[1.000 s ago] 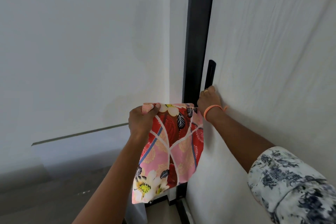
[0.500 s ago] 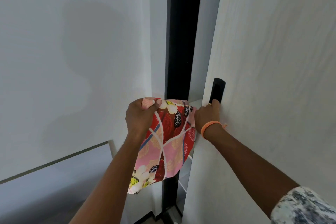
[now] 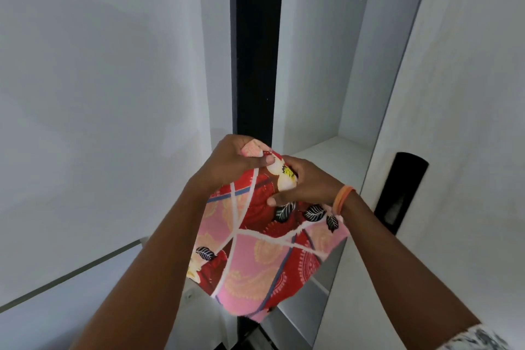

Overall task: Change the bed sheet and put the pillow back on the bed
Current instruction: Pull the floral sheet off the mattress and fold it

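A folded red and pink floral sheet hangs in front of me at mid-frame. My left hand grips its top left corner with curled fingers. Close beside it, my right hand, with an orange band on the wrist, grips the top edge of the same sheet. Both hands are held up before an open white wardrobe. No bed or pillow is in view.
The wardrobe door stands open on the right, with a black recessed handle. Behind the hands lies a white shelf. A dark vertical strip separates the cupboard from the white panel on the left.
My right hand has left the black door handle and taken hold of the sheet's top edge next to my left hand. The door has swung wider, showing the shelf.
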Demonstrator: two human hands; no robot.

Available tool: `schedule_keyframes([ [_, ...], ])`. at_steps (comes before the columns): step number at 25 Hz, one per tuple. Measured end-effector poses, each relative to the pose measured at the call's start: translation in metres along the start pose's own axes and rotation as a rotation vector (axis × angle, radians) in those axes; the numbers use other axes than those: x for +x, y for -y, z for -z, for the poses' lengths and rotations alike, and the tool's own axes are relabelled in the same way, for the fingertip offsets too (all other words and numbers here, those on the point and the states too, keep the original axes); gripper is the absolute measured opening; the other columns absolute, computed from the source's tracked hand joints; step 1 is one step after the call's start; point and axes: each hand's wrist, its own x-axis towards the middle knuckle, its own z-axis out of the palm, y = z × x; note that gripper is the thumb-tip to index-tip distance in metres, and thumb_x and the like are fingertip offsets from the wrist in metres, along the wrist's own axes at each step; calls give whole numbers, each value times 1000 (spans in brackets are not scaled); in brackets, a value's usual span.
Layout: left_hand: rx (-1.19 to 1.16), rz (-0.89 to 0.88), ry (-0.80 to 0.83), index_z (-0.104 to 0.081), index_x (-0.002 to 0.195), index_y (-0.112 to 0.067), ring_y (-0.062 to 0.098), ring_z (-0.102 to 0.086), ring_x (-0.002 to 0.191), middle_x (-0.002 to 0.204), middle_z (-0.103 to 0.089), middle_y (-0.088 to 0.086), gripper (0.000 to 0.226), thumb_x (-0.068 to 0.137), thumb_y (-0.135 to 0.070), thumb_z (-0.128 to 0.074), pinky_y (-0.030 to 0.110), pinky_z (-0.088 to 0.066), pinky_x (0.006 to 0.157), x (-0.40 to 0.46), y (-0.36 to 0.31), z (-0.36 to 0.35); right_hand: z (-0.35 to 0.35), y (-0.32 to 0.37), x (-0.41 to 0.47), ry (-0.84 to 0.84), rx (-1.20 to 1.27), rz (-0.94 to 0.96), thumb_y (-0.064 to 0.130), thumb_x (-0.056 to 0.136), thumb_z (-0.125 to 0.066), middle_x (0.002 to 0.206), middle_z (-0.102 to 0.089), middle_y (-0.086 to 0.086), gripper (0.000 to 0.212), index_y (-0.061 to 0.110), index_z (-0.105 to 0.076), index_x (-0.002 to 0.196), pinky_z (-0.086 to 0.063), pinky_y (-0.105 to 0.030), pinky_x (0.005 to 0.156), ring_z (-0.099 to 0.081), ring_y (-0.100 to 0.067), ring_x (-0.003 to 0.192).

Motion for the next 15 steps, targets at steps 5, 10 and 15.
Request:
schedule_keyframes([
  [5,279,-244,-286,-60,119,-23,15,-65,99,113,-66,-4,47,83,-52,-69,41,-56,87,77,-18,-38,53,-11,22,-472,128,78,6,80,-77,68,-70,10,10,9,-69,85,-50,-21,60,-64,-3,59],
  [10,558,-256,-11,-43,141,-19,35,-47,127,142,-49,12,69,87,-59,-53,47,-39,106,133,-4,-120,148,-95,28,-1213,479,-344,19,80,-79,83,-71,-9,32,-3,-71,102,-47,-35,70,-61,-18,72],
  [15,745,-39,340,-18,155,-26,38,-9,149,162,-15,11,81,89,-72,-16,65,-10,114,132,67,-215,135,-157,-7,-1357,279,-742,33,86,-71,140,-47,-28,76,-3,-33,142,-41,-39,100,-49,-42,127],
])
